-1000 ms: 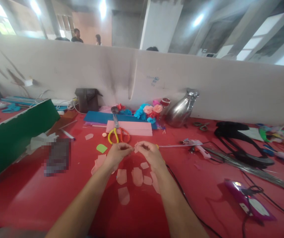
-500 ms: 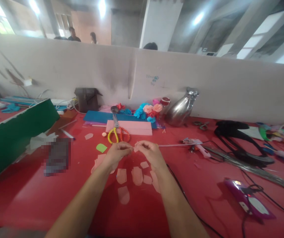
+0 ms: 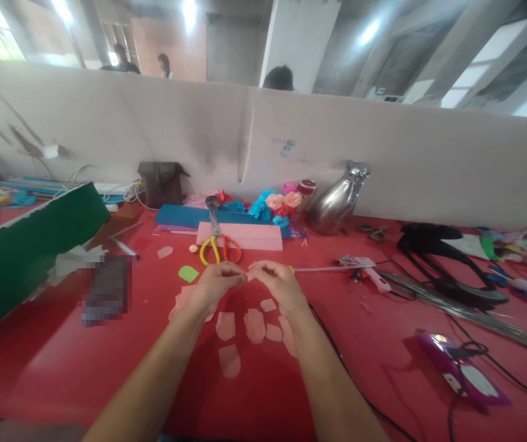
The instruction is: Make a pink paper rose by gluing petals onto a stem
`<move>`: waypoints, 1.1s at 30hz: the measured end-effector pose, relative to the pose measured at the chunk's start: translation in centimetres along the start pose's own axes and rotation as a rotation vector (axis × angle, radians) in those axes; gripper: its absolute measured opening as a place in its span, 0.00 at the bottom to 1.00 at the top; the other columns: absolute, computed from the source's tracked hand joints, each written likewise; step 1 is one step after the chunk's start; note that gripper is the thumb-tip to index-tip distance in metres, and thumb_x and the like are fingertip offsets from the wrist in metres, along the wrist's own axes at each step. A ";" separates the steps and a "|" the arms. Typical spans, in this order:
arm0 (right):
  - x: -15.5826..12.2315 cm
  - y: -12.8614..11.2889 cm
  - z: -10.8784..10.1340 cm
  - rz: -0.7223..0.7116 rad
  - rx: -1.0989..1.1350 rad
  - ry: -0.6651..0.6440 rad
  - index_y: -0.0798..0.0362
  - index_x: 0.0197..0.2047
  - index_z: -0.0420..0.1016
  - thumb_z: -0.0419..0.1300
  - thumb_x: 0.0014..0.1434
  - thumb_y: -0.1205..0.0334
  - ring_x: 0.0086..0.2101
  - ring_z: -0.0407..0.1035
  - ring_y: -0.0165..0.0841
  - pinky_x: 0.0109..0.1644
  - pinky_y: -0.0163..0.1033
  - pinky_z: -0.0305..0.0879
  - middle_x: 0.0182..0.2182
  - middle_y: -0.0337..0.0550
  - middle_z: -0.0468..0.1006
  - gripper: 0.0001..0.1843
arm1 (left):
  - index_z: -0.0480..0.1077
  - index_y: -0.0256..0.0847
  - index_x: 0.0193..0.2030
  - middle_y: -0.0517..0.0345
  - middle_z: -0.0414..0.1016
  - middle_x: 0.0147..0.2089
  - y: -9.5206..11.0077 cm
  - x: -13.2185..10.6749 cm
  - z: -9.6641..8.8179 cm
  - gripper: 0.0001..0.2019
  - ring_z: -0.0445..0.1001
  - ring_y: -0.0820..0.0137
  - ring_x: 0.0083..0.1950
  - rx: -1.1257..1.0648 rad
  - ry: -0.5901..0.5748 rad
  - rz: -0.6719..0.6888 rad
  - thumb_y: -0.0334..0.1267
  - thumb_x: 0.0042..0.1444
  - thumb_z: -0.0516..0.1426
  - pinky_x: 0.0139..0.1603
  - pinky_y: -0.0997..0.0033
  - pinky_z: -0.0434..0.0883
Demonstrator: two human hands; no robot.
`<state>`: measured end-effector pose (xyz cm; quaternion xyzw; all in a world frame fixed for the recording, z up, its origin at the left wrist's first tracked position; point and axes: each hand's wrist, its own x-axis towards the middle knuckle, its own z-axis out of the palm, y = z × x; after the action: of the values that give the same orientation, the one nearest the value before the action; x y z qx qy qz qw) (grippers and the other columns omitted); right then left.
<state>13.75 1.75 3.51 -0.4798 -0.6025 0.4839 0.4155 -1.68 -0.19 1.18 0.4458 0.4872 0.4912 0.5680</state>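
Note:
My left hand (image 3: 215, 284) and my right hand (image 3: 278, 283) meet over the red table (image 3: 61, 368), fingertips pinched together on a small pale pink paper piece (image 3: 250, 274). Both hands are closed around it, and most of it is hidden by the fingers. Several cut pink paper petals (image 3: 254, 325) lie on the table just below the hands. A green petal (image 3: 188, 273) lies to the left. Yellow and orange scissors (image 3: 218, 244) rest beyond the hands on a folded pink paper sheet (image 3: 254, 237).
A green board (image 3: 24, 252) leans at left. Paper flowers (image 3: 276, 207) and a silver jug (image 3: 337, 202) stand by the white partition. A glue gun (image 3: 369, 275), wires, black cables and a purple device (image 3: 463, 371) lie at right. People stand behind the partition.
My hands have stayed together on the pink piece with only slight finger movement. The view has shifted a little, and the people behind the partition have moved.

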 end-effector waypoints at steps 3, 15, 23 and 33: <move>0.0 0.0 0.0 0.003 0.005 -0.006 0.51 0.25 0.76 0.57 0.48 0.61 0.33 0.70 0.33 0.41 0.38 0.61 0.29 0.39 0.78 0.07 | 0.75 0.38 0.26 0.57 0.72 0.28 -0.1 0.1 0.0 0.11 0.65 0.74 0.29 0.009 0.009 0.001 0.42 0.37 0.64 0.32 0.73 0.62; 0.2 0.1 -0.2 0.020 0.009 -0.016 0.53 0.25 0.75 0.59 0.46 0.61 0.34 0.70 0.33 0.42 0.39 0.61 0.29 0.40 0.78 0.05 | 0.75 0.37 0.27 0.57 0.73 0.28 0.0 0.1 0.0 0.12 0.67 0.74 0.30 -0.011 0.022 -0.019 0.42 0.36 0.65 0.34 0.72 0.63; 0.0 -0.2 -0.2 -0.010 0.020 -0.043 0.54 0.25 0.75 0.58 0.48 0.62 0.34 0.70 0.33 0.43 0.39 0.61 0.28 0.41 0.78 0.06 | 0.75 0.38 0.32 0.56 0.73 0.32 0.2 0.0 0.1 0.12 0.67 0.75 0.30 -0.020 -0.009 -0.056 0.40 0.40 0.63 0.34 0.73 0.62; -0.1 -0.3 -0.1 0.004 0.001 -0.024 0.53 0.25 0.76 0.59 0.47 0.62 0.34 0.70 0.33 0.44 0.39 0.61 0.29 0.41 0.78 0.06 | 0.75 0.36 0.28 0.55 0.72 0.33 -0.4 0.3 -0.3 0.10 0.65 0.76 0.29 0.006 -0.043 -0.006 0.42 0.42 0.62 0.32 0.73 0.62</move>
<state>13.84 1.69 3.80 -0.4748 -0.6062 0.4908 0.4076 -1.89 0.08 0.69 0.4567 0.4777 0.4784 0.5782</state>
